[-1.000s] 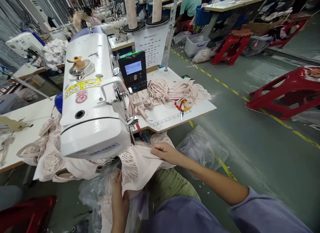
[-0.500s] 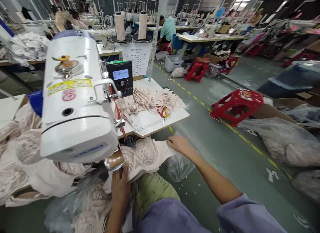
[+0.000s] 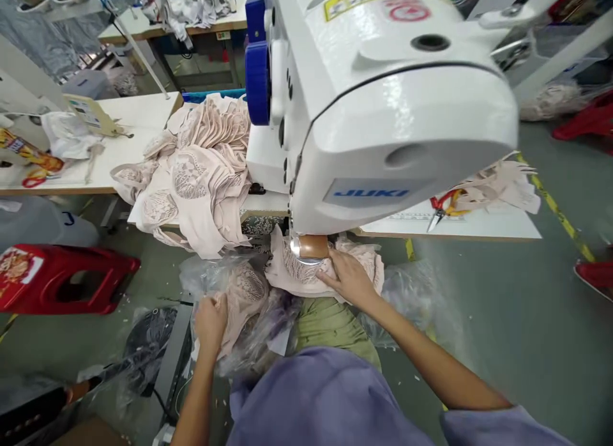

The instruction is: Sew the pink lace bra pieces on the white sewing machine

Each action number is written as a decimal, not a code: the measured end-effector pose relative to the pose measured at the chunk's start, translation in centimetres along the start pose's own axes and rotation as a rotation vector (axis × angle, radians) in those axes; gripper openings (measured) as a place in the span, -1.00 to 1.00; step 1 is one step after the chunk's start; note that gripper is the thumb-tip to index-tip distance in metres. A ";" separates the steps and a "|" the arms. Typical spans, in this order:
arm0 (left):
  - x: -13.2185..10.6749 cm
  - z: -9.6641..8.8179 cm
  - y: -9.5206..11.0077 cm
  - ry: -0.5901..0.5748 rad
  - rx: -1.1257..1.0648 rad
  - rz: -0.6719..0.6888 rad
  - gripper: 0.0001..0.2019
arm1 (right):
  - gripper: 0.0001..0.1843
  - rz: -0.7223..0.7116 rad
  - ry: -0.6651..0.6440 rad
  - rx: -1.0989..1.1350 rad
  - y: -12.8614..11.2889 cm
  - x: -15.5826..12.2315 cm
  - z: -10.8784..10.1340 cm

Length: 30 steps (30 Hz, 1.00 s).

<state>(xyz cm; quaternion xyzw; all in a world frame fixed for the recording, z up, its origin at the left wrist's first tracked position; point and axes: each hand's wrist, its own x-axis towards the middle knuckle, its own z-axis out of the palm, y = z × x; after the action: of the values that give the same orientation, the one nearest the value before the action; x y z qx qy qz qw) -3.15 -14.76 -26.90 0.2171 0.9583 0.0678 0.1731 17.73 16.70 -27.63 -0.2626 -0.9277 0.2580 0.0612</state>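
A white Juki sewing machine [image 3: 383,107] fills the top of the view. Below its head lies a pale pink lace garment [image 3: 297,273] on my lap. My right hand [image 3: 347,280] rests flat on that garment beside the machine's brown knob [image 3: 313,248], fingers stretched out. My left hand [image 3: 211,318] is closed on another pink lace piece [image 3: 242,296] that sits in a clear plastic bag [image 3: 225,273] at the lower left.
A heap of pink lace garments [image 3: 201,171] lies on the table left of the machine. Thread snips [image 3: 443,206] and pink strips [image 3: 502,184] lie on the table to the right. A red stool [image 3: 62,276] lies at the left; a yellow floor line [image 3: 555,206] at the right.
My view has swung left and down, closer to the machine. My right hand moved in from the garment's right edge to beside the knob. My left hand moved left onto the piece in the bag.
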 end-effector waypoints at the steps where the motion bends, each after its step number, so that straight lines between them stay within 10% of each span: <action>1: 0.0 0.4 -1.7 -0.034 0.022 -0.060 -0.50 | -0.18 0.006 0.058 0.051 -0.3 -0.3 -0.2; 5: -1.4 1.2 -3.4 -0.071 0.053 -0.084 -0.58 | -0.35 -0.045 0.222 0.279 -4.2 -1.4 -1.1; 11: -7.7 -3.5 3.4 -0.012 -0.074 0.262 -0.57 | -0.12 -0.564 -0.403 0.390 -12.2 -0.8 -0.2; 16: -9.3 -7.2 6.7 -0.040 -0.547 0.493 -0.68 | -0.57 -0.772 -0.728 0.367 -14.2 -1.6 -3.0; 18: -7.8 -7.2 7.0 -0.120 -0.761 0.389 -0.74 | -0.54 -0.771 -0.729 0.387 -14.1 -2.7 -5.8; 23: -3.9 -5.2 9.0 -0.756 -1.101 0.303 -0.62 | -0.52 -0.692 -0.678 0.405 -12.1 -4.9 -12.6; 30: -3.9 -8.3 16.2 -0.554 -0.768 0.667 -0.62 | -0.48 -0.262 -0.622 0.217 -6.8 -5.1 -16.5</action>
<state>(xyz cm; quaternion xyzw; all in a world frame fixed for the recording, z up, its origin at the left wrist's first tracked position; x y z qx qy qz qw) 3.48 -2.37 -14.64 0.4386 0.6637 0.4022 0.4532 23.15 16.45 -9.91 -0.0423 -0.8950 0.4125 -0.1643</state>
